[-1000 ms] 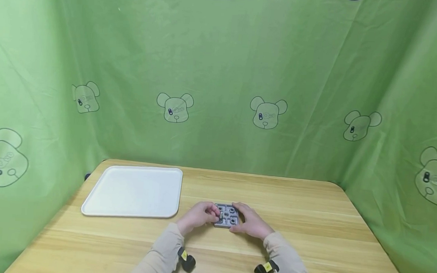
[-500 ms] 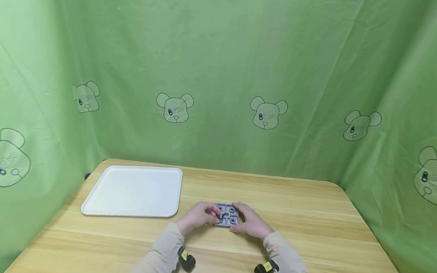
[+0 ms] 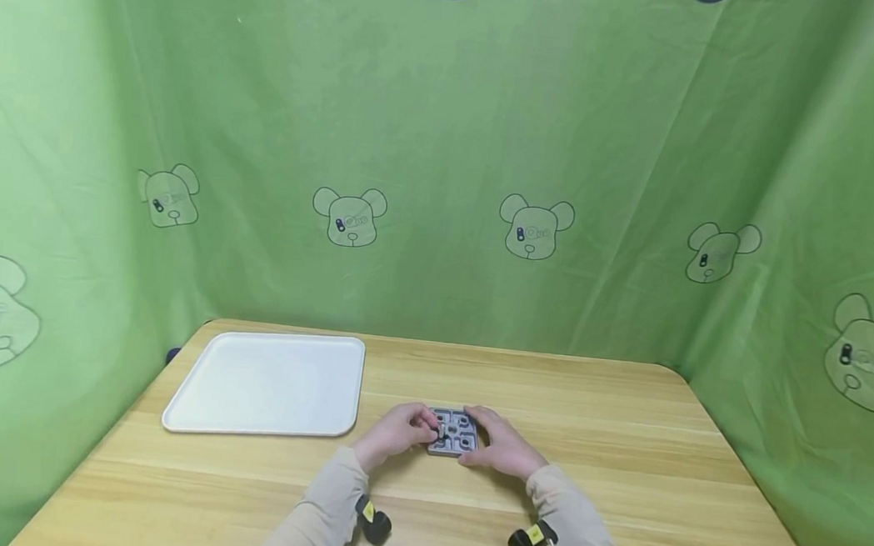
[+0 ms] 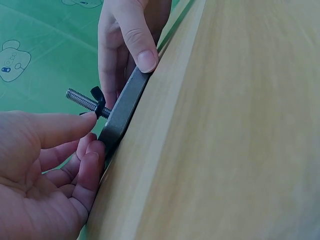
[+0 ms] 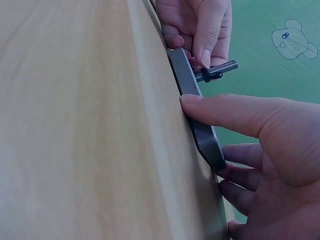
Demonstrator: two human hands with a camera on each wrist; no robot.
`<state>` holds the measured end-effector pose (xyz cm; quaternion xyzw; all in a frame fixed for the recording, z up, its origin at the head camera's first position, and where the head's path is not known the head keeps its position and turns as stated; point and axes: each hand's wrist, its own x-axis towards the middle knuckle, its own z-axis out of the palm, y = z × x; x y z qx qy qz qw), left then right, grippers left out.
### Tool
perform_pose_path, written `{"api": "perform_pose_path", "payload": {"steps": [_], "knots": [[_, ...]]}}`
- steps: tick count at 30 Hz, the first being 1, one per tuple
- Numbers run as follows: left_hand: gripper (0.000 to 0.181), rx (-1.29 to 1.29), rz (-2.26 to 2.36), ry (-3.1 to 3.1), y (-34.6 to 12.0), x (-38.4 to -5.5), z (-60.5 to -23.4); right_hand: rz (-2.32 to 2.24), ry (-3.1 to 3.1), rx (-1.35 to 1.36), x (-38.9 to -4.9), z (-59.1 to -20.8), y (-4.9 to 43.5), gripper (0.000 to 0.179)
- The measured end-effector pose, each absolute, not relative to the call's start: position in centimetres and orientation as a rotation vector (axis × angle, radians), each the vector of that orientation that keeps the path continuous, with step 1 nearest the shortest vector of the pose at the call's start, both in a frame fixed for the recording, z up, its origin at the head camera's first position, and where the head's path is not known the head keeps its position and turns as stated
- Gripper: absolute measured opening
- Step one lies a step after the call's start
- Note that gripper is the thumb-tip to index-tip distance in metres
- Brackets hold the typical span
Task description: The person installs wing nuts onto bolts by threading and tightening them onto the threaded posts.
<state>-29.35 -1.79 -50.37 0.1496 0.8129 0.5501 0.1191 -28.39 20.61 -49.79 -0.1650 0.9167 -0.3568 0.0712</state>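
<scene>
A square grey metal plate (image 3: pixel 460 443) with recessed holes lies on the table between both hands. From its left part a threaded bolt (image 4: pixel 77 98) stands up, carrying a black wing nut (image 4: pixel 100 103) partway along its thread. My left hand (image 3: pixel 400 427) works at the wing nut with the thumb tip on one wing; its other fingers curl by the plate's edge. My right hand (image 3: pixel 503 448) grips the plate's right side, the thumb (image 5: pixel 200 104) on the near edge and fingers around the far corner. The undersides of the fingers are partly hidden.
A white tray (image 3: pixel 268 384) lies at the left back of the wooden table (image 3: pixel 606 450). Green curtains (image 3: pixel 446 123) with bear prints hang behind and at both sides. A black wrist camera (image 3: pixel 375 524) is strapped on each sleeve.
The wing nut has turned on the bolt under my left fingers, its wings now at a different angle. The right hand and the plate have stayed in place.
</scene>
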Motion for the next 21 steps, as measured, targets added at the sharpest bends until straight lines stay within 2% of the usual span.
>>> {"api": "perform_pose_path", "payload": {"steps": [11,18,21], "knots": [[0.009,0.448,1.608,2.365,-1.77,-29.55,-50.54,-1.078,2.756,-0.501,-28.59,-49.95,20.63,0.090],[0.023,0.491,1.650,2.298,-1.83,-29.59,-50.73,-1.081,2.754,-0.507,-28.53,-49.95,20.66,0.090],[0.023,0.483,1.640,2.300,-1.78,-29.61,-50.75,-1.075,2.754,-0.499,-28.53,-49.97,20.67,0.091]]}}
